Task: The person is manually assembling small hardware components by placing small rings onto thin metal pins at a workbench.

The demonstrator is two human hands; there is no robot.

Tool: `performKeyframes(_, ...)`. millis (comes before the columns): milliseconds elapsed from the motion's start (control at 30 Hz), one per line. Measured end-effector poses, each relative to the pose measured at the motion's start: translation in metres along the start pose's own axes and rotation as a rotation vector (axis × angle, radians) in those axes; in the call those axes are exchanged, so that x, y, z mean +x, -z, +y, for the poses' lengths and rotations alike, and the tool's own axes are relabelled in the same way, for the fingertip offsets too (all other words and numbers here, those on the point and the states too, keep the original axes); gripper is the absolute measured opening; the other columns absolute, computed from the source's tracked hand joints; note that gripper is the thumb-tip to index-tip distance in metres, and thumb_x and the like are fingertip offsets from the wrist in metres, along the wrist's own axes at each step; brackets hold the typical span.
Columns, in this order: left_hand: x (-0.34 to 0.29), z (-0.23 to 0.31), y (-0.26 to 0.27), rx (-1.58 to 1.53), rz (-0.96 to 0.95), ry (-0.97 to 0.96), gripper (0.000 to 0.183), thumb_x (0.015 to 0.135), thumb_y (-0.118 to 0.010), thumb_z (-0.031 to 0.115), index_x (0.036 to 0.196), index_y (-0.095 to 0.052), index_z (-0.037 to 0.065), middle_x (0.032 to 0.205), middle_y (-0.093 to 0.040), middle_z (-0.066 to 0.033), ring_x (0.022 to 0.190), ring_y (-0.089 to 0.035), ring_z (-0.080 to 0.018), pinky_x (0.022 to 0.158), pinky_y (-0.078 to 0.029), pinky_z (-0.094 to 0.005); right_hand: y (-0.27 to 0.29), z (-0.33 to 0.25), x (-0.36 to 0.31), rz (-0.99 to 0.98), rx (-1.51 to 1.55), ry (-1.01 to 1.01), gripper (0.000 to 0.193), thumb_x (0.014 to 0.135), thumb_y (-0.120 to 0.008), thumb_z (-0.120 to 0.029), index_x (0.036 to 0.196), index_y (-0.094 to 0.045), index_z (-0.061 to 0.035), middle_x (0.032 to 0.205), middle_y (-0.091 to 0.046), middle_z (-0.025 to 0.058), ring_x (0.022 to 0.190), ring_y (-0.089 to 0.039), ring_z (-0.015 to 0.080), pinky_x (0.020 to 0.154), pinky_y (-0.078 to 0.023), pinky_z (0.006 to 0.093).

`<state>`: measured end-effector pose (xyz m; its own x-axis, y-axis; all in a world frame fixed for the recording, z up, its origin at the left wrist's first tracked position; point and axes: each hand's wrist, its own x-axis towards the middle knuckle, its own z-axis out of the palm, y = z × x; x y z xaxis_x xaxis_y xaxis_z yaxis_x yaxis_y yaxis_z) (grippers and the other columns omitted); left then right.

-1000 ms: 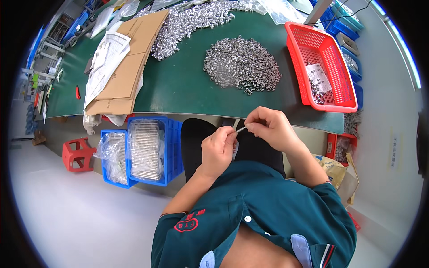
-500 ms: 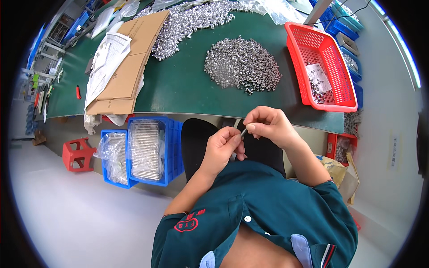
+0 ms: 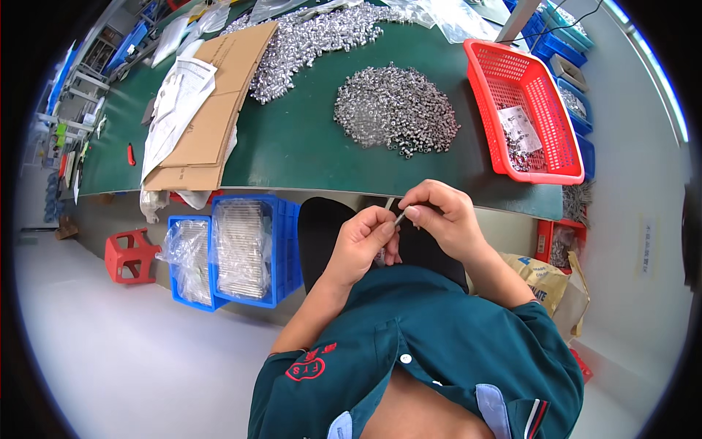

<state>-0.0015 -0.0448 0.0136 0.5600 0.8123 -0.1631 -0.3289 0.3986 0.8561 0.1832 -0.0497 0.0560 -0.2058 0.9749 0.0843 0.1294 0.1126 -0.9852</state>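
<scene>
Both my hands meet over my lap, just short of the table's front edge. Between thumb and fingers my left hand (image 3: 363, 243) pinches a small dark grey metal pin (image 3: 400, 218), which slants up to the right. The thumb and forefinger of my right hand (image 3: 444, 217) close at the pin's upper end. The finer shape of the pin is too small to make out, and my fingers cover part of it. On the table beyond lies a pile of small silver metal rings (image 3: 395, 110).
A red plastic basket (image 3: 479, 110) with small parts and a paper slip stands right on the green table (image 3: 292, 157). Left are folded cardboard (image 3: 208, 102), papers and a red cutter (image 3: 131, 154). Blue crates (image 3: 285, 249), a red stool (image 3: 130, 252) and a black chair (image 3: 318, 227) stand below.
My right hand has dropped slightly and its fingers have shifted on the pin. The left hand stays nearly in place. The whole view has shifted a little.
</scene>
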Motion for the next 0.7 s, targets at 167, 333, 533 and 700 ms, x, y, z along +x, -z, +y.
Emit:
performKeyframes(167,0.001,-0.007,0.009,0.000,-0.055,0.045,0.020,0.096,-0.053,0.017,0.099,-0.057,-0.002,0.068,-0.058,-0.0053,0.055,-0.054,-0.0104,0.051,-0.046,-0.0232,0.024,-0.005,0.002,0.320,0.330,0.223,0.012,0.095,-0.051,-0.004,0.096,-0.060,0.0045,0.076,-0.057,0.0009,0.068,-0.054,0.0056,0.062,-0.046,0.0201)
performKeyframes(333,0.003,-0.002,0.006,-0.039,-0.050,0.017,0.019,0.096,-0.053,0.016,0.099,-0.058,-0.002,0.068,-0.059,-0.0057,0.055,-0.055,-0.0107,0.052,-0.046,-0.0232,0.018,-0.011,0.000,0.094,0.284,-0.085,0.020,0.094,-0.052,-0.010,0.096,-0.065,0.0052,0.083,-0.061,0.0057,0.070,-0.056,0.0089,0.063,-0.046,0.0227)
performKeyframes(533,0.005,-0.001,0.004,0.013,-0.002,-0.004,0.012,0.096,-0.052,0.013,0.096,-0.054,0.001,0.070,-0.057,-0.0048,0.055,-0.055,-0.0101,0.056,-0.051,-0.0250,0.004,0.011,-0.003,0.053,0.647,-0.322,0.023,0.091,-0.058,-0.017,0.095,-0.067,0.0036,0.082,-0.062,0.0048,0.073,-0.057,0.0100,0.061,-0.047,0.0233)
performKeyframes(700,0.003,-0.003,0.004,0.184,0.100,-0.046,0.011,0.095,-0.052,0.011,0.093,-0.056,0.001,0.069,-0.059,-0.0041,0.056,-0.056,-0.0093,0.054,-0.048,-0.0229,0.001,0.017,-0.003,0.040,0.756,-0.380,0.023,0.090,-0.060,-0.017,0.099,-0.067,0.0029,0.072,-0.060,0.0029,0.061,-0.054,0.0098,0.057,-0.043,0.0222)
